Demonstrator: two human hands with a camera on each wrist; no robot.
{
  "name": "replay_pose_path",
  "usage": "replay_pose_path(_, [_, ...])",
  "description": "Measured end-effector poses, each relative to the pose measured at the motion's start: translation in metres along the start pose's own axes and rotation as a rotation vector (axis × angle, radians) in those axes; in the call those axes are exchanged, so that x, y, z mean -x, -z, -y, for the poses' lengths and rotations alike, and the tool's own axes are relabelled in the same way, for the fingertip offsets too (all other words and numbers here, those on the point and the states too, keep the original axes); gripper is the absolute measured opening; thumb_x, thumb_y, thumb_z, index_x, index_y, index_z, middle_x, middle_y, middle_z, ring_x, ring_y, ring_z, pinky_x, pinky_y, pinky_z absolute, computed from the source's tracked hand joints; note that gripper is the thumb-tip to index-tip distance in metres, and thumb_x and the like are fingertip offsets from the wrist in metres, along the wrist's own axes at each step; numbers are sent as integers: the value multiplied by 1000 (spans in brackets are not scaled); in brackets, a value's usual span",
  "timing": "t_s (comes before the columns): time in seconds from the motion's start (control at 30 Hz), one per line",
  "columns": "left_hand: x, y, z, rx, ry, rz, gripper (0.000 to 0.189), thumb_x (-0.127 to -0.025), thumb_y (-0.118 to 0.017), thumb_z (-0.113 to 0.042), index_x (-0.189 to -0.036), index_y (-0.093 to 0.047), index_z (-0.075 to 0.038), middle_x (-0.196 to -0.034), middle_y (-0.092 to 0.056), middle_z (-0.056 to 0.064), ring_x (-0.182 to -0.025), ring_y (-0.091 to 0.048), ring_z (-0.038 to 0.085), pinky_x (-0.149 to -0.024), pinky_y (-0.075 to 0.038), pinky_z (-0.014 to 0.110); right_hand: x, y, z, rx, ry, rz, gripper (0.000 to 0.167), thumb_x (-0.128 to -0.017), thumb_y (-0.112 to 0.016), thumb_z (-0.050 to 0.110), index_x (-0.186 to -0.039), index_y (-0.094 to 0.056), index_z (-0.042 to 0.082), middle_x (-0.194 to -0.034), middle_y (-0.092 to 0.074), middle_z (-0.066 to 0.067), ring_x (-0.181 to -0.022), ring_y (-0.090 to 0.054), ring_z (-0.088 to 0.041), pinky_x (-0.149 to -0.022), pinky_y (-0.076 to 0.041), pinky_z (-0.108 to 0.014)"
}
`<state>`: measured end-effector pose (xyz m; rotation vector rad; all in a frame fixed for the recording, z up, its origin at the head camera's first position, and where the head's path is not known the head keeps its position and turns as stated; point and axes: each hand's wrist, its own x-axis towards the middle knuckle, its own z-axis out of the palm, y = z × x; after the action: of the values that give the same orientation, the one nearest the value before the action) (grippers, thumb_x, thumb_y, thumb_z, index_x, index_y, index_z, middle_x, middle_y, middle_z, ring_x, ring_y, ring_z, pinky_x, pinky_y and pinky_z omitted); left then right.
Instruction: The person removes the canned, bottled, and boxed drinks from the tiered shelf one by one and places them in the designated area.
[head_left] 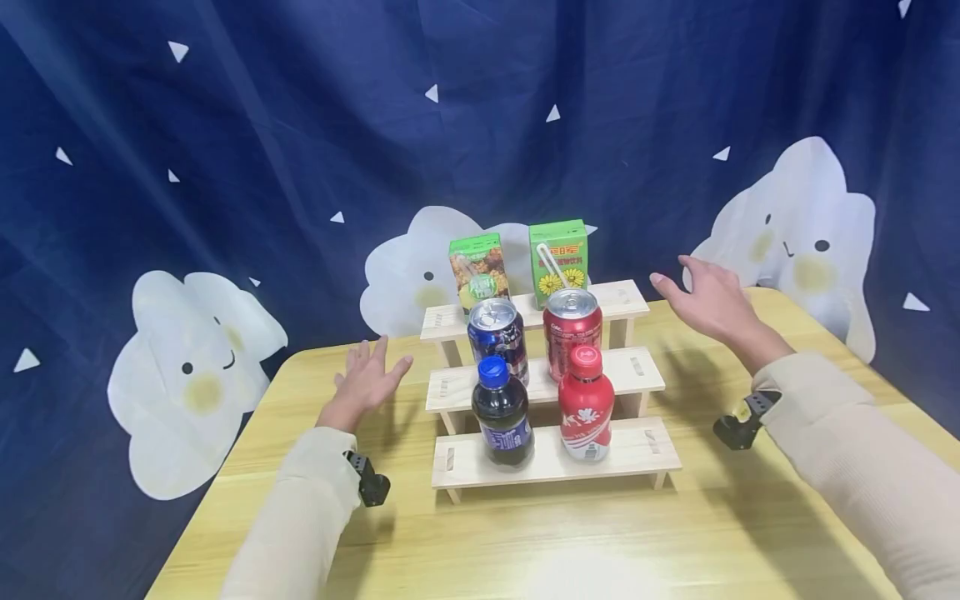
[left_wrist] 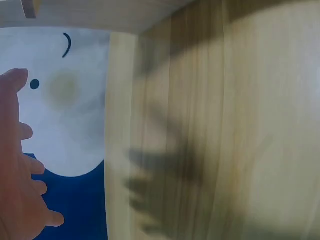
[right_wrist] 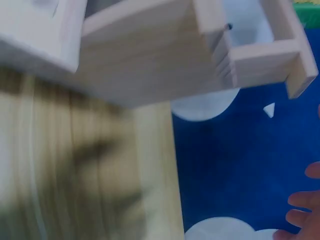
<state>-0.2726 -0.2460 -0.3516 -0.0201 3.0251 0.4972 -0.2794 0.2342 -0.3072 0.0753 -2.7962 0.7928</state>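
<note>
My left hand (head_left: 366, 379) is held out beside the left side of a three-tier wooden stand (head_left: 480, 473), fingers spread and holding nothing. On the other side my right hand (head_left: 712, 302) hovers near the top tier, its fingers extended and thumb apart. The lowest tier bears a dark bottle with a blue cap (head_left: 504, 417) and a red bottle (head_left: 586, 408). A blue can (head_left: 498, 337) and a red can (head_left: 573, 333) stand on the middle tier. Two drink cartons are on top: a brown-and-green one (head_left: 480, 271) and a green one (head_left: 559, 258) with a straw.
The stand rests on a pale wooden table (head_left: 555, 542). Behind it hangs a dark blue curtain (head_left: 495, 158) with white clouds and small triangles. Each sleeve carries a small black wrist device, one on the left (head_left: 369, 482) and one on the right (head_left: 742, 425).
</note>
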Motion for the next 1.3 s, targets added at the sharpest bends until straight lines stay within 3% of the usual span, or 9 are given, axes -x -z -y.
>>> replay_pose_path(0.23, [6,-8,-5,166,-45,-18,80,-95,-26,-60,-152,-5,-8,-155,-3,26,-141,0,45,-108,-8,64,5,6,11,-123,14,-27,79,-93,-43,53,-142,-28,-7,-142,-32,-33,-131,-27,-51,-104,-22,-61])
replay_pose_path(0.33, [9,-12,-8,262,-74,-18,78,-96,-27,-57,-151,-6,-5,-155,-6,25,-142,-3,43,-111,-8,58,8,9,19,-175,27,-50,75,-93,-46,49,-142,-31,-6,-143,-34,-31,-132,-30,-47,-105,-23,-59])
replay_pose_path(0.5, [17,-20,-15,441,-71,4,77,-96,-29,-57,-151,-9,-7,-156,-9,21,-143,-5,40,-112,-7,57,12,11,33,-236,0,-52,73,-92,-49,50,-143,-34,0,-145,-35,-26,-132,-32,-45,-104,-26,-59])
replay_pose_path(0.63, [26,-28,-21,607,-62,50,75,-96,-30,-56,-152,-11,-10,-156,-12,19,-143,-9,38,-112,-8,57,16,10,44,-306,-11,-45,71,-91,-52,48,-143,-35,4,-145,-36,-24,-131,-34,-44,-104,-30,-57])
replay_pose_path(0.87, [35,-43,-33,954,-89,158,67,-99,-33,-42,-150,-12,-5,-154,-14,21,-139,-18,42,-110,-21,55,17,7,58,-452,58,-67,65,-90,-59,42,-139,-41,3,-140,-43,-23,-129,-41,-39,-103,-35,-52])
replay_pose_path(1.0, [39,-50,-39,1061,-118,180,68,-98,-34,-41,-150,-12,-2,-153,-19,22,-139,-20,42,-109,-22,56,17,5,65,-499,76,-60,63,-89,-61,42,-138,-43,5,-138,-47,-20,-128,-43,-36,-101,-37,-52])
replay_pose_path(1.07, [42,-52,-41,1097,-127,185,65,-98,-34,-39,-148,-19,0,-148,-30,23,-135,-30,39,-107,-27,56,16,2,68,-519,84,-46,63,-89,-61,42,-137,-44,7,-137,-48,-19,-127,-44,-35,-102,-37,-51])
replay_pose_path(1.17, [43,-56,-43,1153,-130,196,55,-98,-34,-35,-140,-34,1,-129,-50,20,-116,-51,30,-99,-39,48,15,-2,72,-542,99,-28,62,-89,-61,41,-138,-44,8,-136,-49,-17,-126,-46,-33,-102,-38,-50])
replay_pose_path(1.3, [43,-60,-45,1199,-128,209,48,-97,-33,-33,-131,-43,0,-107,-59,7,-95,-58,17,-86,-46,37,13,-5,74,-569,115,-16,60,-90,-61,39,-138,-43,9,-135,-50,-17,-123,-50,-32,-100,-41,-46])
